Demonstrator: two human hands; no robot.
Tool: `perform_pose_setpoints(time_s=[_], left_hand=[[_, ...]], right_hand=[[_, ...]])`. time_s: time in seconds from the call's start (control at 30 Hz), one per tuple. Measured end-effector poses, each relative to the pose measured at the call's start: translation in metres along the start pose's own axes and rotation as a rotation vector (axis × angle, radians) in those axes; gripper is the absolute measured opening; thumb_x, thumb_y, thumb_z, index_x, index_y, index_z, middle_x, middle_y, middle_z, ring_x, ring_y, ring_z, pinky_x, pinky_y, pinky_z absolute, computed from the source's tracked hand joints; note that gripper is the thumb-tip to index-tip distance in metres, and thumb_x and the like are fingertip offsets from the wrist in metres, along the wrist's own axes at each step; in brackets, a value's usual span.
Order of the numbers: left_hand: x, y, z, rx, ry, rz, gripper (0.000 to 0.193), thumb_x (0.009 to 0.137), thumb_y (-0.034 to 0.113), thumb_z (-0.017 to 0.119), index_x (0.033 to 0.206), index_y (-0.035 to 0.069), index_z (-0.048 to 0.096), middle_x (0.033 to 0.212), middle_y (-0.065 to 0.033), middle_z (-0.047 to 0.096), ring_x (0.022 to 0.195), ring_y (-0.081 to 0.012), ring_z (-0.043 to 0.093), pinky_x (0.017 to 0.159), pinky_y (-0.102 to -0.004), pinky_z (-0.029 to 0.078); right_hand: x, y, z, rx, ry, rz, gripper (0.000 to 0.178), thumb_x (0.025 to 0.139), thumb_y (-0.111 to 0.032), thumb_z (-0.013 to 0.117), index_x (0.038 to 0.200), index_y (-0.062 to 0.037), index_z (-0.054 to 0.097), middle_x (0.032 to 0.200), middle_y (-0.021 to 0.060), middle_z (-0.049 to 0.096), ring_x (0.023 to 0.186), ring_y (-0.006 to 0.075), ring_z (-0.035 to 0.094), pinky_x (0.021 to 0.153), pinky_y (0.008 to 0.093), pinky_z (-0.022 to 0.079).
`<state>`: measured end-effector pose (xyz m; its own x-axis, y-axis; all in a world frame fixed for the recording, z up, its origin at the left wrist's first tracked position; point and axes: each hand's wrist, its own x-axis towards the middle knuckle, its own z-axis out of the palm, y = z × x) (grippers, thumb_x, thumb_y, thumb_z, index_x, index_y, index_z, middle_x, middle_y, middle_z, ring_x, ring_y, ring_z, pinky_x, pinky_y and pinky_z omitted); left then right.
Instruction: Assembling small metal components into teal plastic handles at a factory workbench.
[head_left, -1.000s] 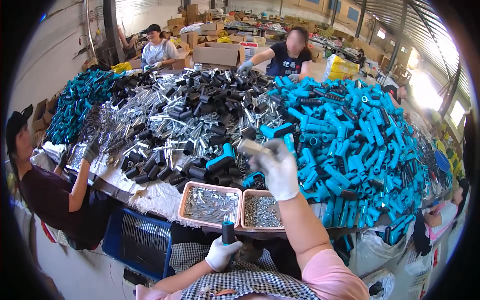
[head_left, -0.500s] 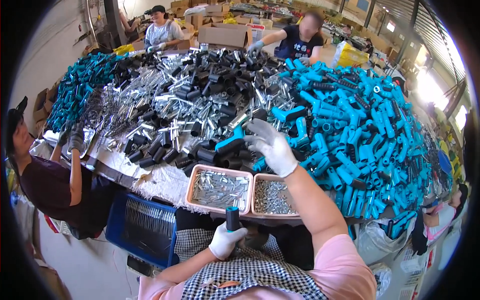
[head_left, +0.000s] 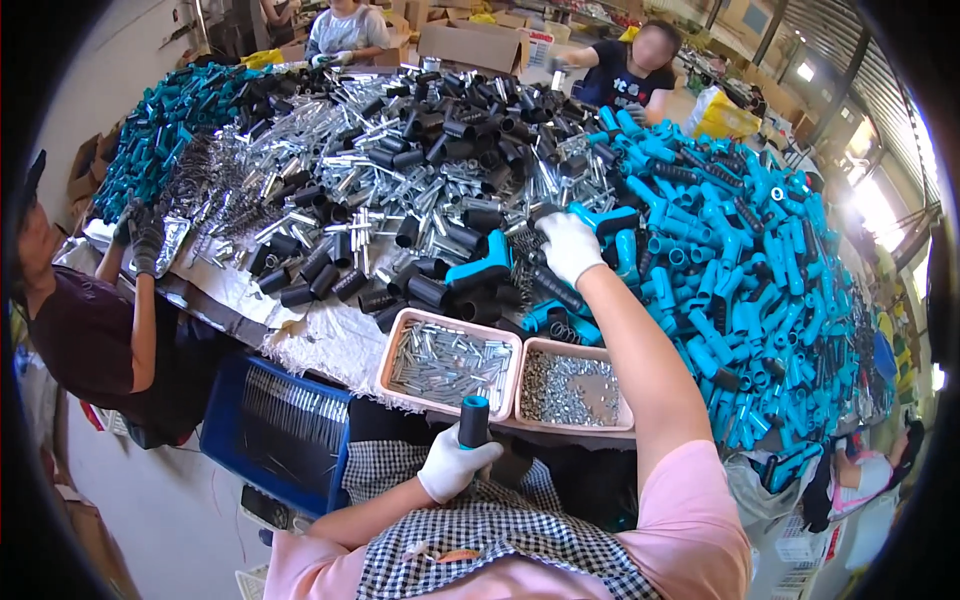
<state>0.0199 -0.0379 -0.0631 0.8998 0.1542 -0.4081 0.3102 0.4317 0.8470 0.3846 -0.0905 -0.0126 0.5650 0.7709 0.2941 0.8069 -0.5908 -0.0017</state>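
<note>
My left hand (head_left: 455, 467), white-gloved, is closed around a black tube with a teal ring at its top (head_left: 474, 420), upright in front of my checked apron. My right hand (head_left: 572, 250), also gloved, reaches over the heap with its fingers curled down at the parts; what they grip is partly hidden. Beside those fingertips lie black sleeves (head_left: 480, 236), a dark coil spring (head_left: 522, 262) and a teal elbow-shaped handle (head_left: 484, 264). Below that arm stand two pink trays, one with silver pins (head_left: 448, 312), the other with small metal nuts or similar bits (head_left: 575, 345).
Teal handles (head_left: 740, 290) heap up on the right, silver tubes (head_left: 385, 140) in the middle. A blue bin (head_left: 215, 440) with thin rods stands at lower left. One co-worker (head_left: 85, 300) works at the left edge; another (head_left: 635, 75) reaches in from the far side.
My right hand has gone from spread fingers above the heap to curled fingers down among the parts. The left hand keeps its tube. The whole view has shifted slightly.
</note>
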Motion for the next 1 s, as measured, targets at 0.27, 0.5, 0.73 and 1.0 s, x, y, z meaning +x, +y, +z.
perform_pose_setpoints(time_s=[0.27,0.5,0.73,1.0], left_hand=[[-0.009,0.004,-0.003,-0.026,0.077,0.014,0.014,0.083,0.008,0.070,0.084,0.003,0.056,0.064,-0.0042,0.059,0.051,-0.0124,0.056,0.048,-0.0272,0.047],[-0.015,0.006,0.003,0.002,0.025,0.042,0.017,0.082,0.007,0.071,0.087,0.002,0.056,0.065,-0.0044,0.059,0.051,-0.0122,0.055,0.048,-0.0274,0.048],[-0.027,0.002,0.011,0.074,0.018,0.096,0.017,0.083,0.006,0.069,0.091,0.000,0.055,0.065,-0.0070,0.060,0.052,-0.0145,0.057,0.050,-0.0283,0.048],[-0.043,0.001,0.008,0.081,0.074,0.109,0.017,0.083,0.006,0.069,0.091,0.000,0.055,0.065,-0.0061,0.059,0.051,-0.0144,0.056,0.050,-0.0278,0.047]], right_hand=[[0.019,0.036,0.041,0.071,-0.295,0.047,0.015,0.083,-0.021,0.062,0.091,-0.0126,0.071,0.102,0.0134,0.059,0.096,0.0337,0.059,0.087,0.0442,0.048],[-0.009,0.043,0.015,-0.068,0.042,-0.010,0.019,0.089,-0.023,0.054,0.089,-0.0098,0.067,0.094,0.0120,0.064,0.092,0.0325,0.061,0.081,0.0435,0.050],[-0.021,0.050,0.013,0.140,0.155,0.299,0.032,0.094,-0.027,0.046,0.083,-0.0036,0.066,0.093,0.0209,0.067,0.092,0.0386,0.063,0.082,0.0504,0.049],[-0.034,0.040,0.014,0.079,0.064,0.145,0.026,0.093,-0.024,0.048,0.092,-0.0064,0.067,0.096,0.0180,0.067,0.093,0.0367,0.063,0.084,0.0476,0.050]])
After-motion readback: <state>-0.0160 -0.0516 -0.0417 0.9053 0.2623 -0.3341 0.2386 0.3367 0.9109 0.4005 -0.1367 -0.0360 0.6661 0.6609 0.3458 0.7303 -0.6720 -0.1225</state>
